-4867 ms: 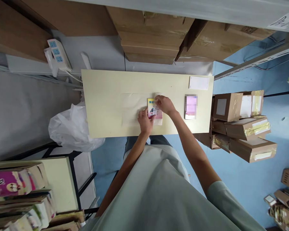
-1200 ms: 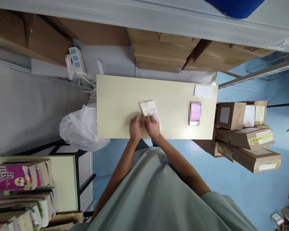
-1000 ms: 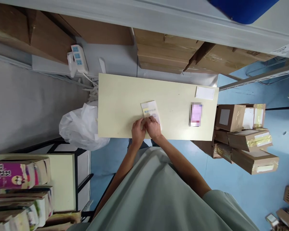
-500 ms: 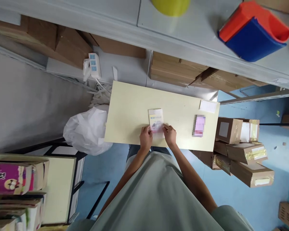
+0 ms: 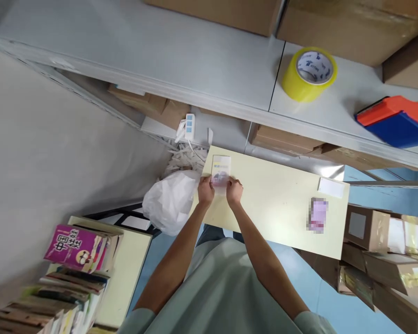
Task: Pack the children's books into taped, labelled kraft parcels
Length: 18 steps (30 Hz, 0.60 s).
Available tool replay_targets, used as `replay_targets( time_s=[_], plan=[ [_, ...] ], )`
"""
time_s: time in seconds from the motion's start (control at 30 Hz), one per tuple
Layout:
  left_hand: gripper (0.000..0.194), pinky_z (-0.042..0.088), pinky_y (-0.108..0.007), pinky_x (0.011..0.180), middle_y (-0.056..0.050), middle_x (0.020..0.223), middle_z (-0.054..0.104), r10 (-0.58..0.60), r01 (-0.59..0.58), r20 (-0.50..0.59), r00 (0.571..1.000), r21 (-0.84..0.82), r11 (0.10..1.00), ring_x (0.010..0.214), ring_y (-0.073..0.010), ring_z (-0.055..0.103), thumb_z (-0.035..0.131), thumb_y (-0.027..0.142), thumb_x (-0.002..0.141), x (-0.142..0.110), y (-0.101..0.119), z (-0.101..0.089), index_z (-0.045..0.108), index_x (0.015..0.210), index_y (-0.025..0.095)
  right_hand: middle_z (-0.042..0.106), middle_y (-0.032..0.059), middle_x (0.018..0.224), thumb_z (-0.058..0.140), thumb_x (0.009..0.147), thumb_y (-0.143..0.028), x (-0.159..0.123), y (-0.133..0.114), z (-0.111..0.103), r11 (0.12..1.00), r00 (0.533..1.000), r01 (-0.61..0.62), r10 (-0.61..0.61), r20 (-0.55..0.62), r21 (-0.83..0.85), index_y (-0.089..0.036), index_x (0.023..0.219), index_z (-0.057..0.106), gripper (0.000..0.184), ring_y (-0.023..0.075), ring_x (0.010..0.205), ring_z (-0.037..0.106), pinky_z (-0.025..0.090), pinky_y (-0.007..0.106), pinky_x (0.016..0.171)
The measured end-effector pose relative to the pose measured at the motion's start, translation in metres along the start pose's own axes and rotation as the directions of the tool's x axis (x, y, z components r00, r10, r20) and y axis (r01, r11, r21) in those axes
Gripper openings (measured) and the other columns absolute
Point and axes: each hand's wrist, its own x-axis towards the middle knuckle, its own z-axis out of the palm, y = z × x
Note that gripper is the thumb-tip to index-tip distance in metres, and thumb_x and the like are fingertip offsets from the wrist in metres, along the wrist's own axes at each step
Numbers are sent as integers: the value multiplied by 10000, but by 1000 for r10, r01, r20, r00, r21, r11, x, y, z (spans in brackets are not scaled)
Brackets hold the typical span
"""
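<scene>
A small booklet in a whitish translucent wrapper is held at its two sides, near its lower half. Its cover shows faintly through the film, with a line of characters and a dark picture. My left hand is closed on its left edge, thumb and fingers pinching. On the opposite edge my right hand pinches in the same way. Both hands are over the left part of the pale yellow table. Whether the booklet touches the tabletop I cannot tell.
A pixelated pink item and a white card lie on the table's right. A white plastic bag hangs at its left end. Overhead, a grey shelf holds yellow tape. Books stand lower left; cartons are stacked right.
Earlier the booklet lay bare on a clear sheet; then it was wrapped and turned slanted under both hands. Now it is straight, held by both sides and further left on the table. My view has swung left.
</scene>
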Motion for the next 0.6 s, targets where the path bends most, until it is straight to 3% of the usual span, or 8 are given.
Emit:
replay_targets(
  time_s=[0.13, 0.3, 0.47, 0.6],
  plan=[
    [460, 595, -457, 1066, -150, 1186, 748, -21, 21, 24, 999, 1, 1000, 1111, -294, 735, 549, 57, 836, 16, 2, -13, 764, 1224, 179, 779, 160, 1146, 466, 998, -112, 5, -17, -2, 999, 998, -43, 43, 35, 14, -177, 1297, 784, 442, 239, 961, 746, 553, 339, 927],
    [312, 627, -395, 948, -107, 992, 790, -65, 65, 39, 997, -6, 998, 919, -257, 759, 602, 104, 807, 6, 22, -34, 778, 1048, 196, 818, 107, 940, 543, 915, -81, -6, -17, -34, 996, 997, -23, 16, 79, 83, -190, 1116, 830, 367, 241, 865, 769, 572, 317, 849],
    [260, 643, -361, 895, -63, 978, 831, -118, 117, -9, 993, -94, 989, 855, -230, 784, 581, 189, 880, -52, 44, -62, 757, 1062, 248, 855, 95, 997, 611, 891, -126, -56, 7, -77, 984, 993, 67, -82, 90, 166, -204, 1196, 817, 376, 237, 882, 819, 612, 287, 791],
    [203, 656, -344, 844, -38, 951, 838, -150, 141, -37, 988, -192, 971, 825, -217, 803, 596, 284, 896, -111, 57, -74, 757, 1016, 255, 861, 75, 987, 570, 911, -183, -104, 39, -102, 957, 989, 100, -126, 79, 271, -218, 1208, 811, 384, 257, 920, 833, 633, 339, 872]
  ],
)
